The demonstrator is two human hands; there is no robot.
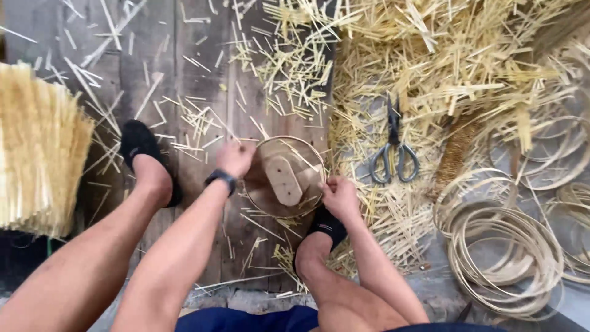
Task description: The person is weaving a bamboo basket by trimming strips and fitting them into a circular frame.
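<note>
A round wooden disc [264,187] with a thin bamboo hoop around its rim stands tilted on the plank floor between my feet. A pale oblong wooden block [284,180] is fixed across its middle. My left hand [233,158], a dark band on its wrist, grips the disc's upper left edge. On the lower right edge, my right hand [339,195] pinches the rim and hoop. My right foot in a black sock [327,225] rests just below the disc.
Grey-handled scissors [393,154] lie on straw scraps to the right. Coiled bamboo hoops [504,258] pile at the right. A bundle of pale straw [37,147] stands at the left. My left foot [144,157] rests on the planks. Cut splinters litter the floor.
</note>
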